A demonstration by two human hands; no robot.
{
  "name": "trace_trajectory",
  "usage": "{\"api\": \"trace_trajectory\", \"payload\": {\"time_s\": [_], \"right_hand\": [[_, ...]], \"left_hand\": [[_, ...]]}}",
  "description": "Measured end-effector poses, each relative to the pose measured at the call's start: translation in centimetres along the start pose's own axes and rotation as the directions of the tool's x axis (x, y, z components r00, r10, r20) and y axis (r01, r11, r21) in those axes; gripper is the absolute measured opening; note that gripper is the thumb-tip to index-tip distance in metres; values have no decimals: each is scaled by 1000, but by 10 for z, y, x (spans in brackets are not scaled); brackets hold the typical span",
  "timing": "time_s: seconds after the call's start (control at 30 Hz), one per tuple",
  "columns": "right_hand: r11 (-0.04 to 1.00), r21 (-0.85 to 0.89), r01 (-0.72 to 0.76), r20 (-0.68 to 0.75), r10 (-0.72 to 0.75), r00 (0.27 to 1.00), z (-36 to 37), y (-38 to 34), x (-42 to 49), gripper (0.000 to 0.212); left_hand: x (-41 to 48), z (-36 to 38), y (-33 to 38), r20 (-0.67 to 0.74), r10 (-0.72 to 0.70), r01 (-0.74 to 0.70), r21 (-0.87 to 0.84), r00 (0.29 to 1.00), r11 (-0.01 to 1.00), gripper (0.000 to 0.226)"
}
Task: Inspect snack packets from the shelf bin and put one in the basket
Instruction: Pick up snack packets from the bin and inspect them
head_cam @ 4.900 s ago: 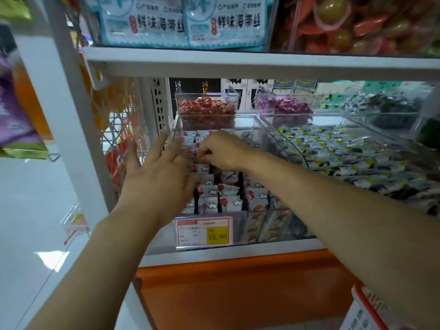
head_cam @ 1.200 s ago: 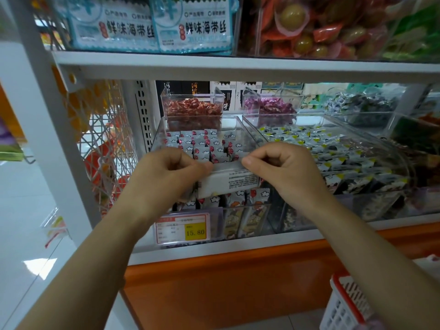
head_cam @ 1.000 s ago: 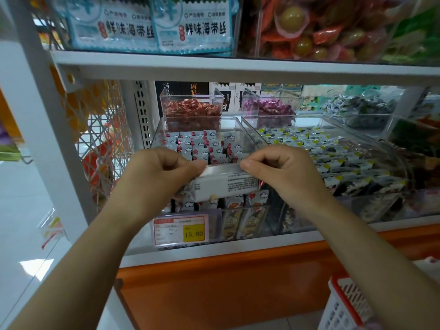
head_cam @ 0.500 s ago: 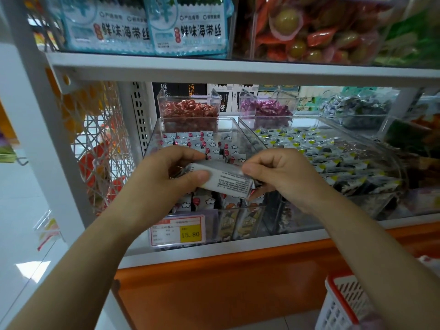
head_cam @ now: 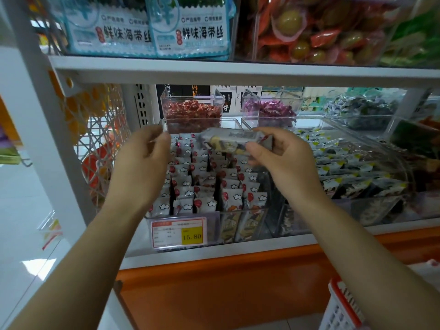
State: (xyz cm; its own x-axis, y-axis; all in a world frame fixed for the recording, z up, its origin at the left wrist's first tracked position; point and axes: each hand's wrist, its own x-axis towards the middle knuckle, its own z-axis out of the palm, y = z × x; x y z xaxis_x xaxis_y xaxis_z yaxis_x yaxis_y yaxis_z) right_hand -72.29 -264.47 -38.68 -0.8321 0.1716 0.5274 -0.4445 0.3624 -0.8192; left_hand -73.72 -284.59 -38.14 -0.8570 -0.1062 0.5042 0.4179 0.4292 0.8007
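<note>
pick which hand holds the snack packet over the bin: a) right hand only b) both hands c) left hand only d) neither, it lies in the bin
a: the right hand pinches the snack packet at its right end, while the left hand is apart from it, with a visible gap between its fingers and the packet's left end.

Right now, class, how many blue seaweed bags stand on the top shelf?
2: the left blue seaweed bag and, beside it, the right blue seaweed bag; others may be hidden behind.

price tag 15.80 | red sweets tub rear | purple sweets tub beside | blue pkts above
</note>
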Motion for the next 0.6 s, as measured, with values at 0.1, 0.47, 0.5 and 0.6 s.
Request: {"api": "trace_trajectory", "payload": {"time_s": [0.1, 0.47, 0.5, 0.6], "right_hand": [[998, -60, 10, -56, -14, 998, -1, 2, 6, 25], [971, -205, 127, 14, -127, 992, 31, 16, 43, 22], [964, -228, 138, 52, -130, 990, 36, 17, 50, 22], [943, -290, 164, 159, -121, 980, 50, 19, 72, 16]], "left_hand": [[6, 4, -5, 81, 51, -63, 165, 995, 984, 40], [35, 39, -28, 552, -234, -310, 715, 800, 627, 82], [32, 38, -29, 554, -240, -302, 711, 797, 635, 89], [24, 36, -31, 529, -246, -271, 715, 812, 644, 93]]}}
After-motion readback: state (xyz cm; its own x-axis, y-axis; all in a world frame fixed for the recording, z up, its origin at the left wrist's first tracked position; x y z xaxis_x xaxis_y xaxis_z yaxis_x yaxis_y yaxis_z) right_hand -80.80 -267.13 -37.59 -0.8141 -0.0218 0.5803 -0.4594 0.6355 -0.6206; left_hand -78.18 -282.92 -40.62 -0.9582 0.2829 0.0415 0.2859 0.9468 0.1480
